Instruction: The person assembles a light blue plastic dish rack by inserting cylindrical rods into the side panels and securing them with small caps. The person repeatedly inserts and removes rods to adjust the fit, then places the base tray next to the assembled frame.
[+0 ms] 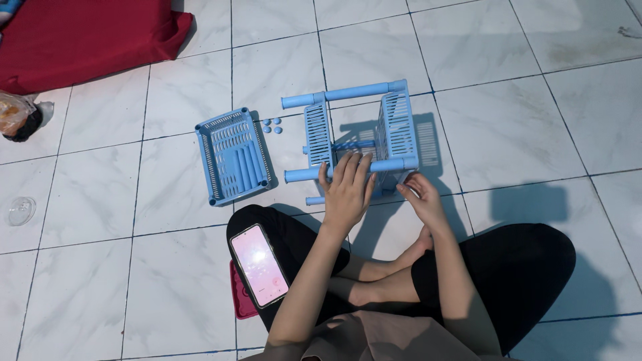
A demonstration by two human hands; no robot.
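Hands, two, bare, belonging to a person seated cross-legged on the tiled floor [521,120]; left hand [348,190] spread flat, fingers extended, palm pressing down over the near tube of the rack; right hand [421,200] loosely curled at the rack's near right corner, fingertips pinching toward the tube end, though whether it truly grips anything I cannot tell.

Items, left to right:

- clear plastic lid [20,210], lying flat on the floor, well apart from the work;
- red cloth [87,37], spread at the far left;
- loose blue tray [234,156], slotted plastic, lying open side up with several spare tubes inside it; just left of the rack, not touching it;
- small blue caps [271,125], a cluster of four, between tray and rack;
- phone [259,265], screen lit, resting on the person's left knee;
- part-built blue rack [361,137], lying on its side directly ahead of the knees; two slotted trays standing on edge, joined by round tubes.

Handling, as judged: rack looks light, thin moulded plastic; stiff in the tubes, somewhat flexible in the slotted walls; smooth and likely slippery on the round tubes; push-fit joints probably loosen if twisted. Best hold appears to be on a tube close beside a tray corner, not on the slotted panels.
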